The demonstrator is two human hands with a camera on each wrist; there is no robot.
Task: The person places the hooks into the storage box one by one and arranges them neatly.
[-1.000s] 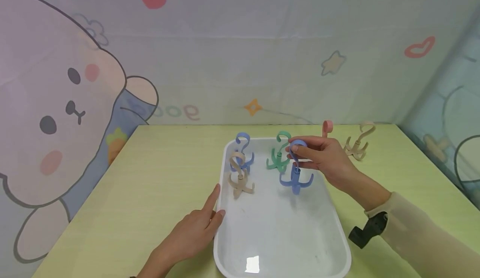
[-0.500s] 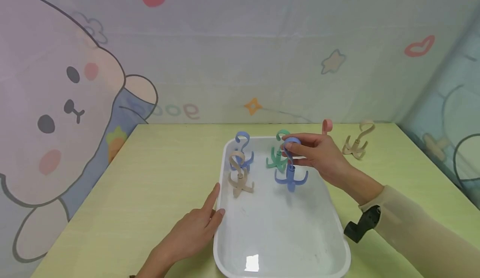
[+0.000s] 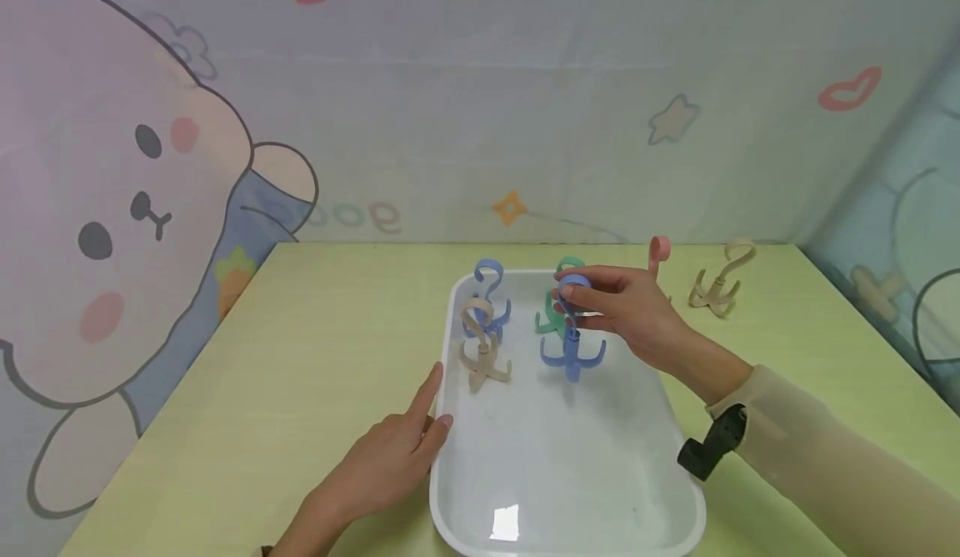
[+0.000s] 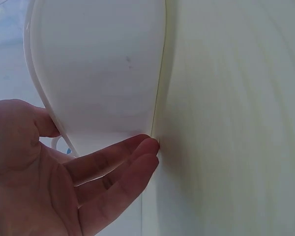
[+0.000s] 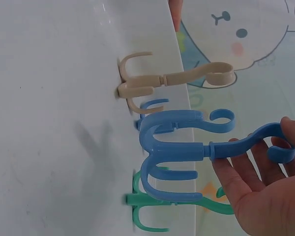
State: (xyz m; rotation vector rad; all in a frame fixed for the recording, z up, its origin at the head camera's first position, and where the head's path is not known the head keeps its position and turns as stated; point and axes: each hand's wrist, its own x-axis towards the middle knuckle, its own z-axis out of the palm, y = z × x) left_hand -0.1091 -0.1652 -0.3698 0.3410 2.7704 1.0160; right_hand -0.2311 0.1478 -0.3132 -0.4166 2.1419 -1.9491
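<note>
My right hand (image 3: 637, 311) pinches the curled top of a blue multi-prong hook (image 3: 572, 355), which hangs upright over the white tray (image 3: 562, 474). In the right wrist view this blue hook (image 5: 179, 151) stands apart from the tray floor. Just behind it is a green hook (image 3: 551, 315), partly hidden by my fingers. A beige hook (image 3: 483, 363) stands in the tray's left part, with another blue hook (image 3: 487, 315) behind it. My left hand (image 3: 386, 461) touches the tray's left side, fingers fairly straight; the left wrist view shows the thumb at the rim and fingertips low on the wall (image 4: 98, 73).
On the table right of the tray stand a beige hook (image 3: 716, 290) and a pink hook (image 3: 658, 253), mostly hidden behind my right hand. A printed cloth (image 3: 450, 123) hangs along the table's back edge.
My right hand has carried the blue hook a little to the left over the tray, in front of the green hook. My left hand stays at the tray's side.
</note>
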